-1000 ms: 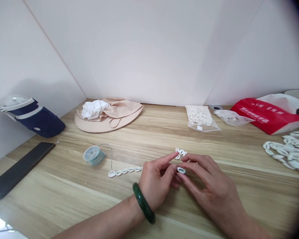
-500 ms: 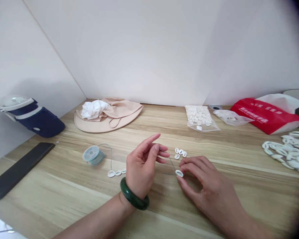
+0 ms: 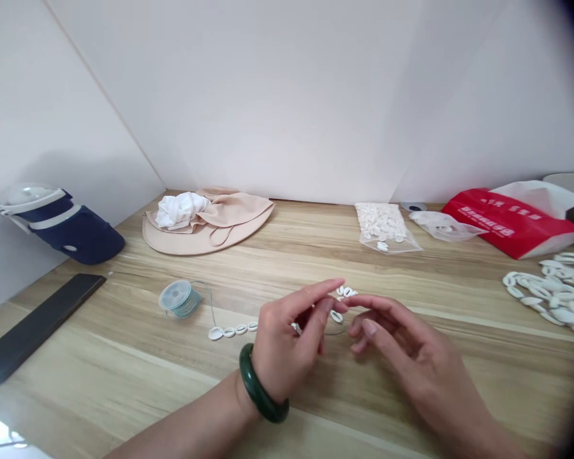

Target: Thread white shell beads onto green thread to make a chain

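My left hand [image 3: 289, 335], a green bangle [image 3: 263, 386] on its wrist, pinches the thin grey-green cord [image 3: 335, 332] between thumb and fingers; the pinch itself is partly hidden. A cowrie shell [image 3: 336, 315] is just below those fingertips. My right hand [image 3: 404, 341] is open, thumb and fingers apart, its index fingertip at the tips of the left fingers. To the left, a row of strung cowrie shells [image 3: 240, 329] lies on the table and runs behind my left hand. The cord leads from there to a spool [image 3: 182, 299]. Loose shells [image 3: 347, 291] lie behind my fingertips.
At the back stand a beige hat [image 3: 239, 223] with white cloth [image 3: 182, 210] and a bag of shells [image 3: 385, 226]. A small plastic bag [image 3: 442, 226], a red packet [image 3: 511, 220] and strung shells [image 3: 555, 293] are right; a blue bottle [image 3: 71, 223] and dark flat case [image 3: 38, 325], left.
My left hand has moved right and slightly down, close to the right hand. My right hand has let go of the shell, which now sits near the left fingertips. The row of shells shows more.
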Tool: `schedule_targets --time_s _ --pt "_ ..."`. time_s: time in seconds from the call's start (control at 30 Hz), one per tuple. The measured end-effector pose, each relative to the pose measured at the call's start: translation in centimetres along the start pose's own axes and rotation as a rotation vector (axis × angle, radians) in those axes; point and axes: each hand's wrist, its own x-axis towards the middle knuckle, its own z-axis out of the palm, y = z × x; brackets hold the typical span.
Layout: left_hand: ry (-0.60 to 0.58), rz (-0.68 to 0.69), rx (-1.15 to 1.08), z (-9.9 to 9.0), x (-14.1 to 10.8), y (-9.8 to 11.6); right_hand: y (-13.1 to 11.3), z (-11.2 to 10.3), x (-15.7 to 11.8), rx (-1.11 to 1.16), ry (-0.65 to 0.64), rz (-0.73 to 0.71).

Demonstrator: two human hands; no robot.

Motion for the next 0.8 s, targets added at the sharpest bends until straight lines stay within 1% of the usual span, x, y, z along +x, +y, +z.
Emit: schedule_targets --time_s 0.07,0.13,0.17,0.23,0.3,0.37,0.43,0.53,0.6,0.7,0.8 --pt "-0.038 0.032 0.061 0.1 -0.5 0.0 -0.5 0.2 0.0 0.265 -0.094 0.117" --pt "-0.051 0.058 0.101 0.2 -0.7 0.0 -0.7 0.5 0.1 0.424 -0.181 0.178" --pt "-0.05 0.069 0.118 0.2 -0.7 0.0 -0.7 0.7 0.1 0.449 -0.207 0.203" --pt "-0.044 0.069 0.128 0.1 -0.6 0.0 -0.6 0.9 0.0 0.426 -0.233 0.243" --pt "-0.05 0.05 0.104 0.0 -0.4 0.0 -0.5 0.8 0.0 0.407 -0.213 0.269" --pt "-0.096 0.056 0.075 -0.1 -0.1 0.1 -0.4 0.4 -0.1 0.453 -0.189 0.272" --pt "-0.202 0.084 0.067 -0.1 0.1 0.1 -0.4 0.0 -0.1 0.535 -0.148 0.247" --pt "-0.412 0.099 0.09 0.1 0.1 -0.3 -0.4 -0.5 -0.1 0.648 -0.054 0.205" --pt "-0.487 0.112 0.17 0.3 0.1 -0.9 -0.4 -0.9 0.0 0.688 0.02 0.205" --pt "-0.449 0.146 0.338 0.5 0.0 -1.5 -0.2 -1.5 0.4 0.716 0.18 0.235" --pt "-0.403 0.151 0.409 0.3 0.2 -1.7 0.2 -2.1 1.1 0.729 0.349 0.286"
